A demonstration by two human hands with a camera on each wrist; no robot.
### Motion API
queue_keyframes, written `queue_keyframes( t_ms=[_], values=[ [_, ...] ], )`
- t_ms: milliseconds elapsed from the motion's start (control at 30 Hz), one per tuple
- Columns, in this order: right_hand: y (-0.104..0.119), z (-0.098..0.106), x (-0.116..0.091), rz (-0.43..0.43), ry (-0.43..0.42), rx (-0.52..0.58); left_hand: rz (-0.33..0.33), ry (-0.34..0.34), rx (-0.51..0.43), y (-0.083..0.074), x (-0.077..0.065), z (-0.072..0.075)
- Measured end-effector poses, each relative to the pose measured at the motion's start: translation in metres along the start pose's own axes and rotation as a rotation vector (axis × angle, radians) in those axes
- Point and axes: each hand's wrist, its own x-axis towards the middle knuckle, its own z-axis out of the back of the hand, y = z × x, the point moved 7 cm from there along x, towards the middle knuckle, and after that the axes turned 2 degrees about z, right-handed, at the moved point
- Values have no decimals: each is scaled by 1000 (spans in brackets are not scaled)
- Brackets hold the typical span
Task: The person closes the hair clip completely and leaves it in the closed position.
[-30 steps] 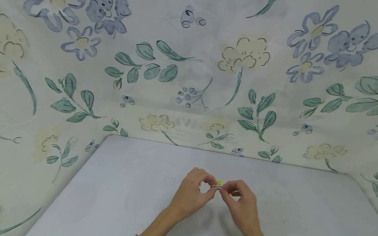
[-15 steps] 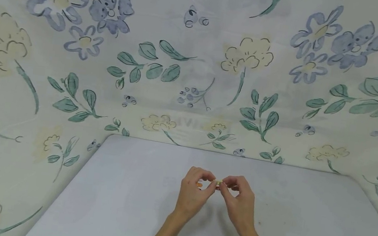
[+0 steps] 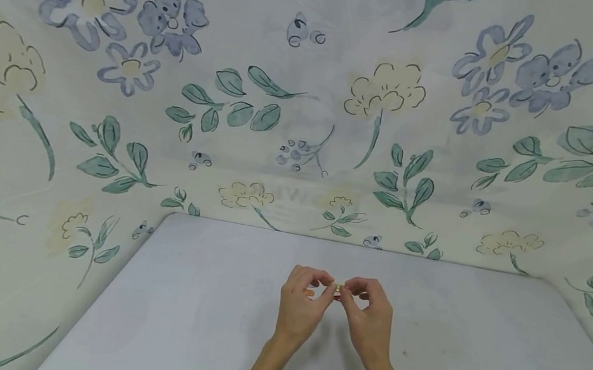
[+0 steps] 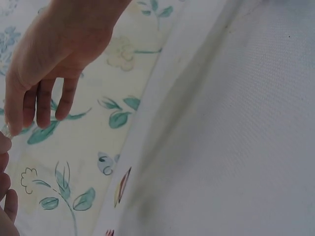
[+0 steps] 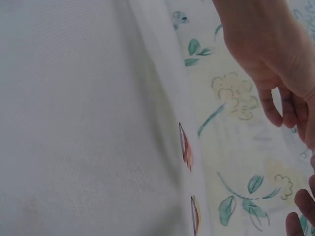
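Observation:
My left hand (image 3: 302, 309) and right hand (image 3: 369, 318) meet over the middle of the white table. Between their thumbs and forefingers they pinch a small pale-yellow piece (image 3: 338, 288), mostly covered by the fingertips. A whitish, see-through bit of it (image 4: 6, 131) shows at the left fingertips in the left wrist view; its kind cannot be told. Below it in the head view is a small red thing (image 3: 337, 297). Something small and orange (image 3: 310, 292) shows through the gap in my left hand. Both wrist views show slim, pointed coloured pieces (image 4: 123, 187) beyond the hands.
The white table (image 3: 186, 321) stretches out on both sides of the hands. Floral cloth (image 3: 308, 104) stands behind it and at both sides. Several tiny dark specks (image 3: 405, 353) dot the tabletop right of my right arm.
Both hands have drawn slightly together and turned more upright. The pale-yellow piece now sits between the fingertips; a thin reddish-white edge showed there a second ago. The orange thing has come into sight.

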Motion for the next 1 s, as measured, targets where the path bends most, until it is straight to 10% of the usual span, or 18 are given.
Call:
queue_keyframes(
  t_ms=[1000],
  values=[
    [1,-2,-2,-23,-4,4,31,-15,-27,7,-2,0]
  ],
)
